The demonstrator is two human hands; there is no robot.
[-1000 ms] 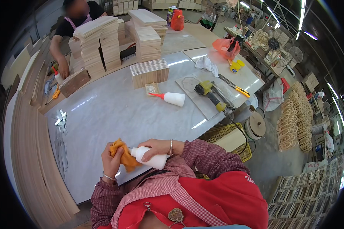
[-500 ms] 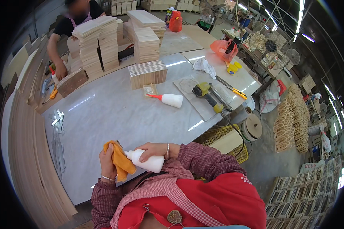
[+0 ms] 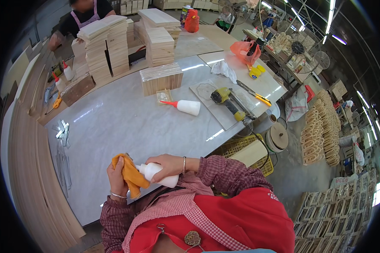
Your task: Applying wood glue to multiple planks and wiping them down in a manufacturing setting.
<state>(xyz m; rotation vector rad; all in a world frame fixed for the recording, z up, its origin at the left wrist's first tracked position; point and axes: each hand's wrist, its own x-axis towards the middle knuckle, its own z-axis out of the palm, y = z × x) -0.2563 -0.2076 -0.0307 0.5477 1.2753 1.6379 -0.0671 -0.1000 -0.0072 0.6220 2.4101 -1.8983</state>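
My left hand grips an orange cloth and presses it against the nozzle end of a white squeeze bottle. My right hand is wrapped over that bottle's body, holding it level just above the near edge of the grey marble table. The bottle's tip is hidden under the cloth. Both hands sit close to my chest, above my red apron.
A second white bottle with a red nozzle lies mid-table beside a small tray. A yellow nail gun rests on a board. Stacks of wooden pieces stand at the back, where another person works. Metal strips lie left.
My left hand has shifted the orange cloth slightly left and down along the bottle's nozzle. The person at the back has moved their arm away from the bottles on the left.
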